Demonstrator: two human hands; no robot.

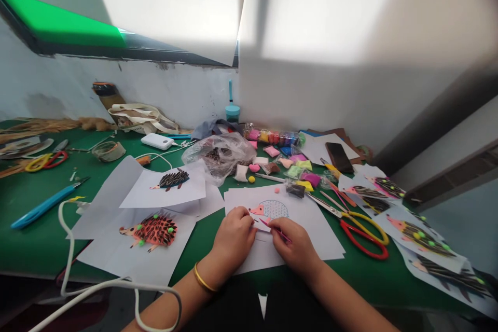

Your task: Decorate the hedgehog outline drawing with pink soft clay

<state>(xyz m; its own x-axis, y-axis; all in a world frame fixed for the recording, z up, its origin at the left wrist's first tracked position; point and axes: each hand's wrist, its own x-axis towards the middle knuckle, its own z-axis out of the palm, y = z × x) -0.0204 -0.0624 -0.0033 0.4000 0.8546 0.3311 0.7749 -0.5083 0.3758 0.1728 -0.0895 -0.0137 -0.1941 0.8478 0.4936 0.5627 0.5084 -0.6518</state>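
I have the right hand (293, 246) pinching a slim pink stick (277, 230) over the hedgehog drawing (269, 210), near the front edge of the green table (202, 254). The left hand (233, 233) curls on the paper sheet (311, 244), its grip unclear. If the sheet slips, the stick could mar the drawing.

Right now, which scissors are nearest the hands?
The pair just right of the right hand. The other red-and-yellow pair lies far off, at the left end of the table.
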